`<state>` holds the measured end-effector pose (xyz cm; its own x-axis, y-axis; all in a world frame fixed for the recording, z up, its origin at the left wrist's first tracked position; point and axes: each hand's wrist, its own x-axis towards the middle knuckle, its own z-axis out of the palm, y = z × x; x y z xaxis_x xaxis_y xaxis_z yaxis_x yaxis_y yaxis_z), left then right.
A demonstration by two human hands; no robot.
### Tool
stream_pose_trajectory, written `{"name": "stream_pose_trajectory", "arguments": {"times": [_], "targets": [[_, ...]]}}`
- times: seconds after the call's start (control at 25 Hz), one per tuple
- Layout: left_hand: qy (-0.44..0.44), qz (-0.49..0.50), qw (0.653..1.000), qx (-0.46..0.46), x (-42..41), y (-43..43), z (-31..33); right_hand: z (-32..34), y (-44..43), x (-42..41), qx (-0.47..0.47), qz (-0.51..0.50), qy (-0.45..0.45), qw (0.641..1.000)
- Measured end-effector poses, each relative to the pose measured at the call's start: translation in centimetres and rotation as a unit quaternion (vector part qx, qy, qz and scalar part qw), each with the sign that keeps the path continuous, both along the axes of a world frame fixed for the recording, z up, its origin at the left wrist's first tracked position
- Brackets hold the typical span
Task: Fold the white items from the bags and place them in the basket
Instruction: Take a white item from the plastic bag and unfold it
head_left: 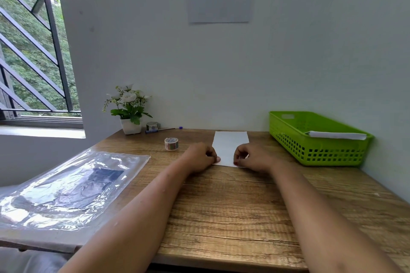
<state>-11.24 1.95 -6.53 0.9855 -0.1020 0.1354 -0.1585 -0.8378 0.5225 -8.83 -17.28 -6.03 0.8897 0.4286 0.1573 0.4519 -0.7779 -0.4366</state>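
Observation:
A white sheet lies flat on the wooden table, its far edge near the wall. My left hand pinches the sheet's near left corner. My right hand pinches its near right corner. A green plastic basket stands at the right by the wall, with a folded white item lying across its near rim. Clear plastic bags lie at the table's left, holding something dark.
A potted white flower stands at the back left. Beside it are a tape roll and a pen. A second tape roll sits left of the sheet. A window is at far left.

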Motion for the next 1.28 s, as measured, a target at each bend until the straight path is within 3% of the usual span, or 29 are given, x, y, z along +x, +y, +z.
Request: {"name": "stream_pose_trajectory", "arguments": {"times": [0.12, 0.36, 0.52, 0.68, 0.76, 1.04, 1.28], "targets": [[-0.009, 0.029, 0.999, -0.039, 0.3, 0.0, 0.1, 0.5, 0.8, -0.6, 0.036, 0.016, -0.076, 0.996], [0.019, 0.035, 0.989, -0.145, 0.3, 0.4, 0.6, 0.9, 1.7, -1.1, -0.001, -0.006, -0.199, 0.98], [-0.184, -0.021, 0.983, -0.014, 0.7, 0.5, 0.1, 1.1, 1.6, -0.9, 0.005, -0.016, -0.253, 0.967], [-0.285, -0.037, 0.953, 0.096, 0.0, -0.6, 0.7, 1.2, 1.9, -1.0, -0.02, -0.034, -0.309, 0.95], [-0.328, -0.021, 0.937, 0.117, -0.1, -0.5, 0.8, 1.4, 1.7, -1.1, 0.012, -0.049, -0.312, 0.949], [-0.354, 0.032, 0.919, 0.17, -0.3, 0.5, 1.2, 2.1, 0.4, -1.2, 0.067, -0.094, -0.285, 0.952], [-0.338, 0.083, 0.908, 0.233, 0.3, 1.7, 0.9, 2.1, 0.5, -1.3, 0.079, -0.049, -0.243, 0.965]]}}
